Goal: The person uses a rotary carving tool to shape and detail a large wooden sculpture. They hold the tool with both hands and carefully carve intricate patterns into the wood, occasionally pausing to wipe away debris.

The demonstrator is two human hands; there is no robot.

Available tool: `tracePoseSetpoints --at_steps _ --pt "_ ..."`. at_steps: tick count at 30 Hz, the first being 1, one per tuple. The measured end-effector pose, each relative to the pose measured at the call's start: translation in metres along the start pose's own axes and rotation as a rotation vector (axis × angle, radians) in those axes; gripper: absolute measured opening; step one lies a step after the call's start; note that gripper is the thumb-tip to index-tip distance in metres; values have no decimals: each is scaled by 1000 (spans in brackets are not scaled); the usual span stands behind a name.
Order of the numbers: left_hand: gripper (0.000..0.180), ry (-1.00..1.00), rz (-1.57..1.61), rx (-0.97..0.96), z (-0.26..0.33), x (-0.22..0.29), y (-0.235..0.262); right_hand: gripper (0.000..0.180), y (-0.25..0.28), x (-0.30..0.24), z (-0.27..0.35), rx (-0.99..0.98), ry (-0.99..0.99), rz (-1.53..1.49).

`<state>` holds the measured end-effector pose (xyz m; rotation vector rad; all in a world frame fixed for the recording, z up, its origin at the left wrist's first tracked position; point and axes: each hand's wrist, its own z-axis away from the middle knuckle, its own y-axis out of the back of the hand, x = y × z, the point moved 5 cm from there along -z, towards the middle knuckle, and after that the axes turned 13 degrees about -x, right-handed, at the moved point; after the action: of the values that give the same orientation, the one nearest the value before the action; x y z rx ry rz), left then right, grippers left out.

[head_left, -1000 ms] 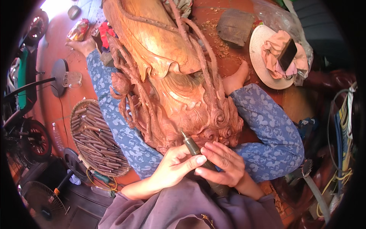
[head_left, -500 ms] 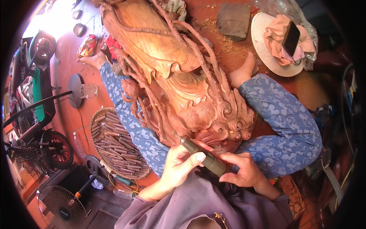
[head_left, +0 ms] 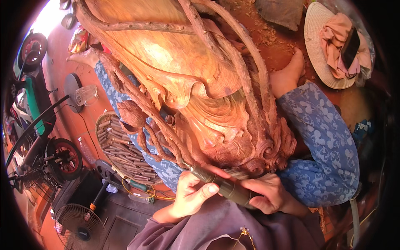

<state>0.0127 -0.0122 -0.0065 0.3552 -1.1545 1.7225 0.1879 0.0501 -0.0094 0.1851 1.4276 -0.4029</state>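
Note:
A big reddish wood carving [head_left: 196,87] with root-like strands and curled leaves lies between my legs in blue patterned trousers [head_left: 323,146]. Both hands hold a dark olive rotary carving tool [head_left: 223,186] at the carving's near edge. My left hand [head_left: 192,196] grips the tool's front part, thumb on top, with the thin bit touching the wood near the lower strands. My right hand [head_left: 266,196] wraps around the tool's rear end, resting against the carved scrolls.
A round woven tray of chisels [head_left: 123,150] lies to the left. Beyond it stand a motorbike [head_left: 37,137], a floor fan [head_left: 79,227] and a glass jug [head_left: 85,95]. A straw hat [head_left: 318,54] with cloth and a phone [head_left: 350,46] lies at upper right.
The view has drawn closer to the carving. The tool has swung from pointing up to lying nearly flat, and both hands shifted slightly right along the carving's near edge.

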Motion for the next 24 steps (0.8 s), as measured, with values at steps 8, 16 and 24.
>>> tracePoseSetpoints --at_steps 8,16,24 --pt "34 -18 265 -88 -15 3 -11 37 9 -20 -8 283 199 304" --pt "24 57 361 -139 -23 -11 -34 46 13 -32 -8 383 227 447" --pt "22 -9 218 -114 -2 -12 -45 42 -9 -44 10 313 278 637"
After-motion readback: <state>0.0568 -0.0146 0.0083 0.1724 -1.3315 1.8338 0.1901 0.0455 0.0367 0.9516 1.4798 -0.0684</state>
